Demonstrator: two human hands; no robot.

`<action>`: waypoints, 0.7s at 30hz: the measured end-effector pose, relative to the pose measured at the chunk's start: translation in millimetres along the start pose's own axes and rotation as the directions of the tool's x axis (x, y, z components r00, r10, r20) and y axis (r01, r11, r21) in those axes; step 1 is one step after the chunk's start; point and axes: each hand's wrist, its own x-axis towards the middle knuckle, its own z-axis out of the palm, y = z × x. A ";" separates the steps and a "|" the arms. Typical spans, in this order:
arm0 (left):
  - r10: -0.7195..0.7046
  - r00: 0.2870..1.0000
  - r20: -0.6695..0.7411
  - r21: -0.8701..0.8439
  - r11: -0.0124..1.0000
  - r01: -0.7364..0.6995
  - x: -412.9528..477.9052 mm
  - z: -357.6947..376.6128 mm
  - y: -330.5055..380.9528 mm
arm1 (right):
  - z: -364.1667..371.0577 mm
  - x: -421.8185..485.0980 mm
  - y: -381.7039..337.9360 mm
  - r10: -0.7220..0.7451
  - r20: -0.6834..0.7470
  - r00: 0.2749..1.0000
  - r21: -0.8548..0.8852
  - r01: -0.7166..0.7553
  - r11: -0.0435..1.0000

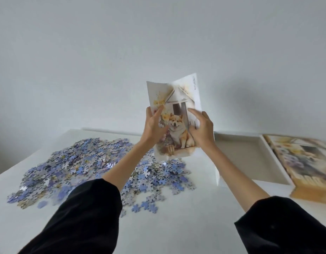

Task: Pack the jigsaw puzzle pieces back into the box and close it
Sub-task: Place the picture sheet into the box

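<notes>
I hold a paper reference sheet (pixel 178 99) printed with a dog and a small house upright above the table, bent along a vertical crease. My left hand (pixel 154 125) grips its left edge with the thumb on the front. My right hand (pixel 201 128) holds the right half, fingers curled over the front. A large heap of loose puzzle pieces (pixel 88 167), mostly blue and grey, is spread over the left and middle of the white table (pixel 176 226). The open box base (pixel 275 162) lies at the right, nothing visible inside. Its printed lid (pixel 305 162) lies beside it, farther right.
A plain white wall (pixel 158 43) stands close behind the table's far edge. A few stray pieces (pixel 145 206) lie near the front of the heap. Both forearms wear black sleeves pushed up.
</notes>
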 end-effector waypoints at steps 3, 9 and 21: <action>-0.031 0.994 0.107 -0.063 0.997 0.038 10.5 52.3 36.2 | -51.5 1.3 37.7 0.086 -0.019 0.996 -0.067 -0.087 0.994; -0.032 0.970 0.242 -0.165 0.984 0.074 15.9 149.9 89.7 | -132.4 -7.2 104.9 0.278 0.037 0.960 -0.189 -0.266 0.945; -0.299 0.731 0.613 0.302 0.944 0.133 -15.8 244.3 88.9 | -166.2 -52.1 176.0 0.487 0.439 0.755 -0.637 -0.120 0.761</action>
